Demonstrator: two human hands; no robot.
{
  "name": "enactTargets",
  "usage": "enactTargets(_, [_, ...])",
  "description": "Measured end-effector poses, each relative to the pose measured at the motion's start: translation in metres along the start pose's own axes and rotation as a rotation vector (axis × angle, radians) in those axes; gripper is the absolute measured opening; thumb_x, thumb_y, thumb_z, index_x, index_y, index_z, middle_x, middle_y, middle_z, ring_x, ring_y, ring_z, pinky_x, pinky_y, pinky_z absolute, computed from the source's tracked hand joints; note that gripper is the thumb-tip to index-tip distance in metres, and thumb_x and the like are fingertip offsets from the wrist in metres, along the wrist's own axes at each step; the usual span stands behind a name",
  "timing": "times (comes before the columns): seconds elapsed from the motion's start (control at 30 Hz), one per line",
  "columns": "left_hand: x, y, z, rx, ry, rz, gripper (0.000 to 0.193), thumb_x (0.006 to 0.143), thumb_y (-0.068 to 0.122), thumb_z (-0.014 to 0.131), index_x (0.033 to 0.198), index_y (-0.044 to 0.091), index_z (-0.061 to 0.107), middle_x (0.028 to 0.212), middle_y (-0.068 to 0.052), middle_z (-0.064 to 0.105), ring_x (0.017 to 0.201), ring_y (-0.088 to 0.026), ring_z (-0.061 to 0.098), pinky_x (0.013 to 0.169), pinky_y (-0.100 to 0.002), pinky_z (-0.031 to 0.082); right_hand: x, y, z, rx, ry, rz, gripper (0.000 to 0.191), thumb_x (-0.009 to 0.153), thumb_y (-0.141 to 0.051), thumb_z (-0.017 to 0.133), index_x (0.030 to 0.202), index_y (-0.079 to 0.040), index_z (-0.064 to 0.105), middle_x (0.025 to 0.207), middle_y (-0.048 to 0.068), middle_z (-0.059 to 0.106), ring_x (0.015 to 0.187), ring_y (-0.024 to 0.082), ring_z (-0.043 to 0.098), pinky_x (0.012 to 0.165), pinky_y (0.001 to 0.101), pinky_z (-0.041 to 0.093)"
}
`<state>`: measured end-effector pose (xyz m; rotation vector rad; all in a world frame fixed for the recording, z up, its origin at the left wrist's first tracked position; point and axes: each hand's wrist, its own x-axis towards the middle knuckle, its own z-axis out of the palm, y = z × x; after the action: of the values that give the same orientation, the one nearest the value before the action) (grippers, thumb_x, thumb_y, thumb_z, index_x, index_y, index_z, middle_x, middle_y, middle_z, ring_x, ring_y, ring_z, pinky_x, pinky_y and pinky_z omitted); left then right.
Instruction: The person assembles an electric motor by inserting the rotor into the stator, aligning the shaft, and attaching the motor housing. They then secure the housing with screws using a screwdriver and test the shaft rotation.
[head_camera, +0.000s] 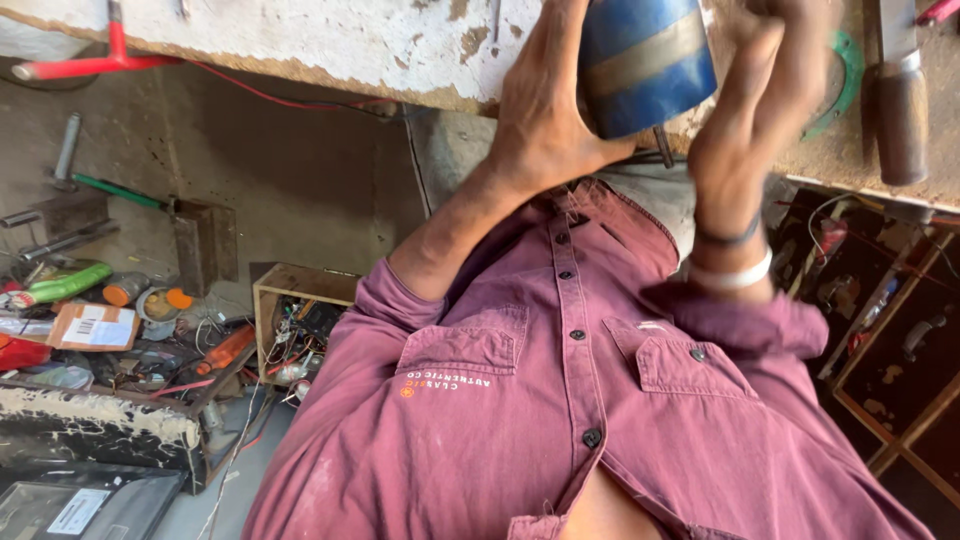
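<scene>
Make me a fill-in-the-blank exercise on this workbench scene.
1. The left hand grips a ___ cylinder with a grey band.
2. The white wristband sits on the ___ wrist.
3. The long tool at the left end of the bench is ___.
Missing words: blue; right; red.

Bench: chipped white worktop (330, 40)
Floor: grey concrete (300, 180)
Shelf: cluttered low wooden crate (295, 320)
Light: warm daylight
</scene>
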<state>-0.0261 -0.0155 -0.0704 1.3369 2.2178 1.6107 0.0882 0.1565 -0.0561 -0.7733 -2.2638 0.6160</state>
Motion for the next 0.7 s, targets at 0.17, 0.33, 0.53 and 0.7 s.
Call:
enactTargets(0.17, [0.002, 0.016, 0.002, 0.006, 0.057, -0.104, 0.131, 0.069, 0.033, 0.106, 0.159, 0.007, 0.014, 0.146, -0.019, 0.047, 0.133, -0.036, 0.055, 0.112, -0.044, 0.051, -0.045, -0.056, -0.038, 0.138, -0.249, 0.049, 0.031, 0.109, -0.013, 0.059, 0.128, 0.008, 0.047, 0.087, 0.012, 0.065, 0.074, 0.022, 0.065, 0.064, 0.0357, 0.051])
enactTargets(0.33, [0.000, 0.018, 0.006, 0.094, 0.090, -0.101, 0.125, 0.071, 0.032, 0.101, 0.157, 0.006, 0.015, 0.139, -0.019, 0.048, 0.123, -0.034, 0.057, 0.104, -0.044, 0.052, -0.055, -0.049, -0.037, -0.039, -0.202, -0.201, 0.008, 0.118, -0.007, 0.060, 0.124, -0.002, 0.057, 0.094, 0.014, 0.062, 0.077, 0.023, 0.063, 0.068, 0.0332, 0.051])
enactTargets(0.53, [-0.005, 0.012, 0.015, 0.155, 0.133, -0.085, 0.128, 0.067, 0.034, 0.101, 0.155, 0.003, 0.013, 0.149, -0.028, 0.039, 0.137, -0.044, 0.049, 0.115, -0.049, 0.048, -0.053, -0.030, -0.032, -0.094, -0.275, -0.197, 0.015, 0.120, -0.010, 0.064, 0.108, -0.002, 0.061, 0.080, 0.012, 0.053, 0.061, 0.022, 0.051, 0.057, 0.0359, 0.041])
enactTargets(0.7, [0.002, 0.019, 0.007, 0.072, 0.059, -0.126, 0.129, 0.072, 0.034, 0.102, 0.160, 0.007, 0.012, 0.158, -0.027, 0.033, 0.142, -0.043, 0.046, 0.116, -0.044, 0.047, -0.048, -0.022, -0.033, 0.226, -0.358, 0.063, 0.040, 0.124, -0.023, 0.058, 0.092, 0.000, 0.063, 0.068, 0.004, 0.053, 0.056, 0.013, 0.046, 0.050, 0.0294, 0.034])
